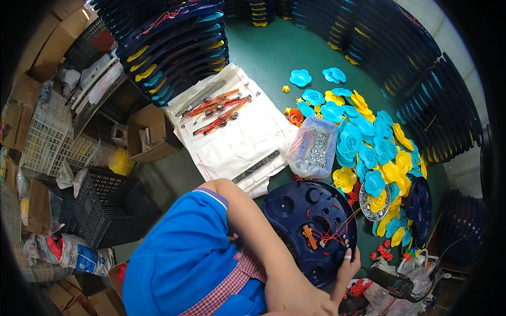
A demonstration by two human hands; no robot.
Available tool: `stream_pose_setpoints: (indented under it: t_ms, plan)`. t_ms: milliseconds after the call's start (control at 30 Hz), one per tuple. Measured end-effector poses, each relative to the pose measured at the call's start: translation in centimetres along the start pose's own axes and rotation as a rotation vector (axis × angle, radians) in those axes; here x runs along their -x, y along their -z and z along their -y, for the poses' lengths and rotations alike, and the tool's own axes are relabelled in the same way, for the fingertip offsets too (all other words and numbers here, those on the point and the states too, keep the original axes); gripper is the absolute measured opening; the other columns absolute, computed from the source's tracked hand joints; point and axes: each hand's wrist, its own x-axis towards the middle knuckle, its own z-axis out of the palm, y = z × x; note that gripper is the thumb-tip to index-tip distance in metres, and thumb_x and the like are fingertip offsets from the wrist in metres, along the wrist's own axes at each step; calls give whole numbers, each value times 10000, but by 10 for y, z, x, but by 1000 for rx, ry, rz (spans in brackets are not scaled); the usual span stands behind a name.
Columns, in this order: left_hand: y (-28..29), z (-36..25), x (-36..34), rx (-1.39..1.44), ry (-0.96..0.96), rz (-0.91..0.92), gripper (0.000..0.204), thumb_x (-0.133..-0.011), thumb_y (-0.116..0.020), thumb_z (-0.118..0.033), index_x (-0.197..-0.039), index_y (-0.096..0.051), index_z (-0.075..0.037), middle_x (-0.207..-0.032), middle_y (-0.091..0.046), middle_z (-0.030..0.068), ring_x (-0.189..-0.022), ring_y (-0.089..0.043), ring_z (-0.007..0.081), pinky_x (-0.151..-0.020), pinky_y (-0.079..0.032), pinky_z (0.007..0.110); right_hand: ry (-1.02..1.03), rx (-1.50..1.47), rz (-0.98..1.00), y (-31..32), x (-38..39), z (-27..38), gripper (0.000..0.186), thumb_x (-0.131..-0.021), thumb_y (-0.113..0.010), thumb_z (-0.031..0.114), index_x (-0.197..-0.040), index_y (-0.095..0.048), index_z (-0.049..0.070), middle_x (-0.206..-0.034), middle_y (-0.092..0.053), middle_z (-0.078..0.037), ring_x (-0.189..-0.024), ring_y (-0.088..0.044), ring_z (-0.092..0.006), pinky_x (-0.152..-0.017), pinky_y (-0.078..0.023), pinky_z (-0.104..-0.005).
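Observation:
A navy plastic shell (279, 224) with rounded lobes lies in front of me, its hollow inside facing up. Red and yellow wires (331, 234) and a small orange-brown board (310, 237) sit within it. My right hand (349, 266), a white band round one finger, grips the shell's lower right rim with its fingertips. Across the near side reaches my left forearm. My left hand (300, 300) is at the lower edge, close to my right wrist; its fingers are mostly hidden.
Blue and yellow plastic flowers (363, 126) heap at right, beside a bag-lined tub of screws (318, 150) and a clear bowl (375, 203). White sheets (237, 142) bear wired parts (219, 111). Stacked navy shells (174, 58) line the table's back. A black crate (113, 205) stands left.

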Motion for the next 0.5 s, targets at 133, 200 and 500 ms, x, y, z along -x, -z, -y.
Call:
stream_pose_setpoints:
  t_ms: [133, 200, 500]
  plan:
    - [1, 12, -1, 120, -63, 9, 481, -981, -497, -415, -1211, -589, -3, -1267, -530, 253, -1176, -469, 441, -952, -392, 530, -44, -183, -12, 12, -4, -25, 300, -985, -580, 151, -1164, -629, -84, -991, -674, -73, -875, -590, -118, -809, -479, -263]
    - [-1, 17, 2, 141, -76, 2, 473, -989, -488, -416, -1174, -610, 2, -1239, -540, 262, -1149, -481, 443, -952, -395, 524, -31, -253, -45, 14, -1, -31, 289, -983, -585, 137, -1156, -632, -90, -998, -670, -64, -876, -584, -107, -806, -475, -252]
    - [-7, 12, 6, 250, -129, -92, 511, -1015, -436, -446, -1056, -647, 18, -1193, -550, 259, -1075, -490, 439, -943, -388, 530, -28, -345, -138, 21, 0, -29, 315, -977, -601, 131, -1190, -618, -101, -1021, -653, -58, -877, -565, -96, -800, -468, -240]
